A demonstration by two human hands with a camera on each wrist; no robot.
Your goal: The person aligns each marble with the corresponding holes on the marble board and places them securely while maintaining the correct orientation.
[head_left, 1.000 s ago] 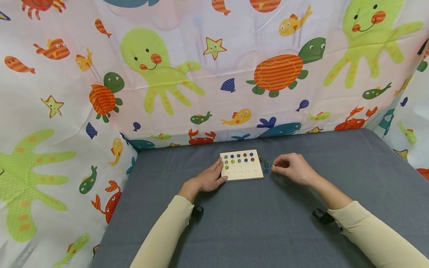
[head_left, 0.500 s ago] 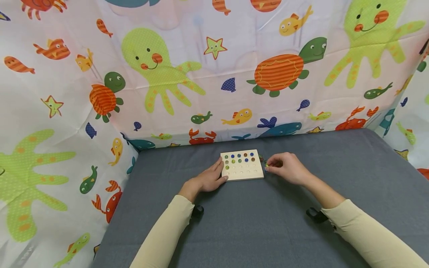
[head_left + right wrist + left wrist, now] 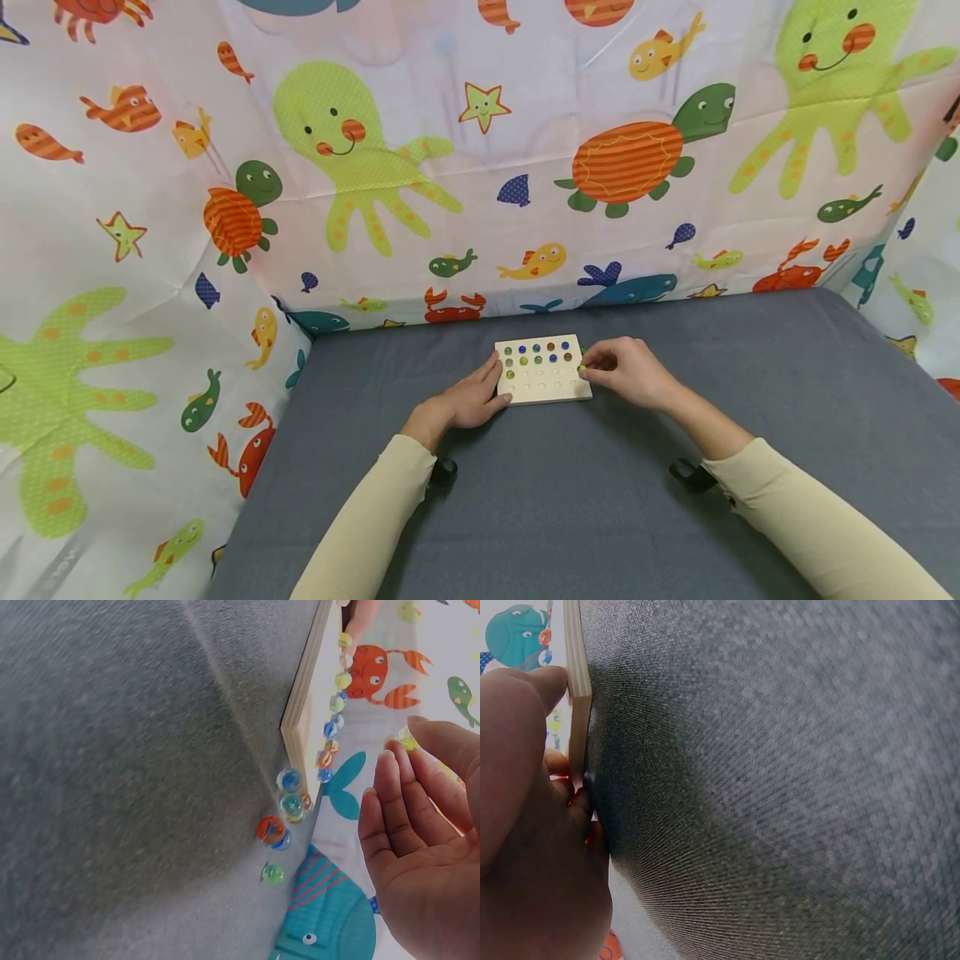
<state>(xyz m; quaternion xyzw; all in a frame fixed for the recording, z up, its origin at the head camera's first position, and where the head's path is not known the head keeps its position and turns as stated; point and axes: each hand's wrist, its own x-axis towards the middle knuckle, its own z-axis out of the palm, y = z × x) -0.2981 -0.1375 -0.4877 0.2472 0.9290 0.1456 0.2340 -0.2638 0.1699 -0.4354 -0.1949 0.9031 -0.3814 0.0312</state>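
A pale wooden board [image 3: 542,382] with rows of round dimples lies on the grey cloth, and several coloured marbles [image 3: 537,353] fill its far rows. My left hand [image 3: 497,381] rests against its left edge, fingers fairly straight, thumb at the near corner. The left wrist view shows that thumb [image 3: 532,690] against the board's side [image 3: 577,667]. My right hand [image 3: 585,364] pinches a yellow-green marble [image 3: 581,367] over the board's right edge. In the right wrist view that marble [image 3: 407,739] sits at my fingertips [image 3: 386,761].
Several loose marbles [image 3: 289,804] lie on the cloth just right of the board [image 3: 304,712], hidden under my right hand in the head view. Grey cloth [image 3: 570,500] covers the table. A sea-animal curtain [image 3: 480,167] closes the back and both sides.
My right hand has moved left from the loose marbles to the board's right edge, carrying the yellow-green marble. The left hand and the board have stayed put.
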